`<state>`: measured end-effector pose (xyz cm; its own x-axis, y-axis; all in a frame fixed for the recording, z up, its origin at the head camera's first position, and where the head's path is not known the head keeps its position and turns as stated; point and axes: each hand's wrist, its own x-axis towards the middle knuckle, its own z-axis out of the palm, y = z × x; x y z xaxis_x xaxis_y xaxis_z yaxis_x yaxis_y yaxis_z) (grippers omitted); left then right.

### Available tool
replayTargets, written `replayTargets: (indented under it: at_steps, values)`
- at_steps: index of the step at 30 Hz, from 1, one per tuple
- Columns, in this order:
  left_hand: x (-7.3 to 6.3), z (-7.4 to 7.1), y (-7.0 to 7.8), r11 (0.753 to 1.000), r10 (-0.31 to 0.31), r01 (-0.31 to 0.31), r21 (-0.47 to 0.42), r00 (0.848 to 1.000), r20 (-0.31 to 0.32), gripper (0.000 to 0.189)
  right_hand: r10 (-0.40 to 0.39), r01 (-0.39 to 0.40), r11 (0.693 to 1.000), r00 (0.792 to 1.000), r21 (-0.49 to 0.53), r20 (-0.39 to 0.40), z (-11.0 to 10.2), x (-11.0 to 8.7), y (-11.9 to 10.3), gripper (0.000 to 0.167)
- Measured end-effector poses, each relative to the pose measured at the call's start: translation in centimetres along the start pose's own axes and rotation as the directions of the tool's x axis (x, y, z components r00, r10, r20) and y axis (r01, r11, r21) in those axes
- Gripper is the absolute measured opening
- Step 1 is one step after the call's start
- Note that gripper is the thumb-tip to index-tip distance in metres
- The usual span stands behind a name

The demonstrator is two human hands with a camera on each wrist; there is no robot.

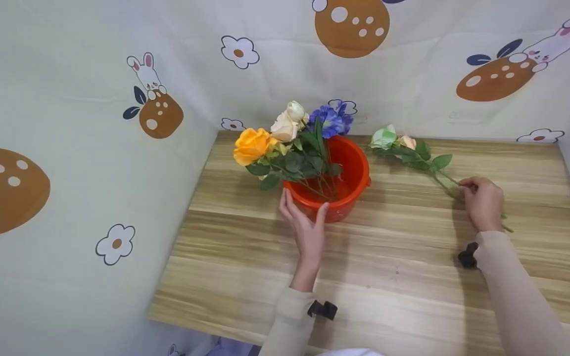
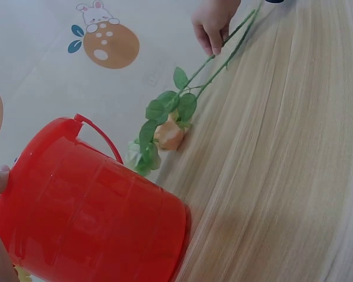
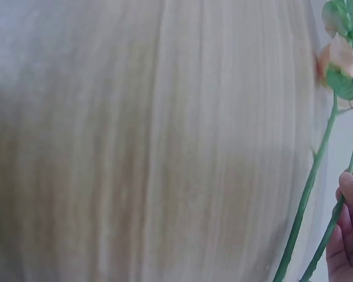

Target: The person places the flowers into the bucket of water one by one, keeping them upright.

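Observation:
My left hand [image 1: 308, 232] rests on the near left side of a red bucket [image 1: 340, 213], its fingers straight along the wall and the thumb at the rim. Artificial flowers lean in the bucket: an orange rose [image 1: 254, 147], cream roses [image 1: 285, 126] and a blue flower [image 1: 328, 121]. To the right, my right hand [image 1: 484, 203] pinches the green stem of a pale green rose [image 1: 383, 137] between thumb and fingers. Beside that stem runs the one of a peach rose [image 2: 170, 136]; both blooms point toward the back wall.
The wood-grain table [image 1: 245, 257] ends at a patterned cloth wall [image 1: 275, 79] behind and on the left. A raised handle [image 2: 100, 136] is on the bucket's side. Black wrist mounts [image 1: 468, 255] sit on both sleeves.

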<state>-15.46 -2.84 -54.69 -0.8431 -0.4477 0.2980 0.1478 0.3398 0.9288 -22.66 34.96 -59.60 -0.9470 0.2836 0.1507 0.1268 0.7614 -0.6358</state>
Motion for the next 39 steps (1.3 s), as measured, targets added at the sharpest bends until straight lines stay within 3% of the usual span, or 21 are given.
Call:
replayTargets:
  at_steps: [13, 21, 30, 39]
  values:
    - [0.0, -0.1, 0.1, 1.000, 0.020, -0.020, 0.009, 1.000, -0.004, 0.093, 0.061, -0.063, 0.993, 0.998, 0.098, 0.026, -1.0, 0.3, -1.2, 0.023]
    - [0.0, -0.1, 0.2, 1.000, 0.005, -0.005, 0.005, 1.000, 0.000, 0.094, 0.036, -0.030, 0.991, 0.998, 0.133, -0.043, -1.2, 0.4, -2.6, 0.020]
    - [0.0, -0.1, 0.2, 1.000, 0.005, -0.005, 0.010, 1.000, -0.001, 0.093, 0.006, 0.005, 0.984, 0.998, 0.176, -0.067, -1.6, 0.5, -4.3, 0.022]
    - [-0.1, -0.2, 0.4, 1.000, -0.012, 0.012, 0.013, 1.000, 0.000, 0.094, -0.057, 0.095, 0.970, 0.984, 0.222, -0.171, -1.9, 0.2, -6.6, 0.017]
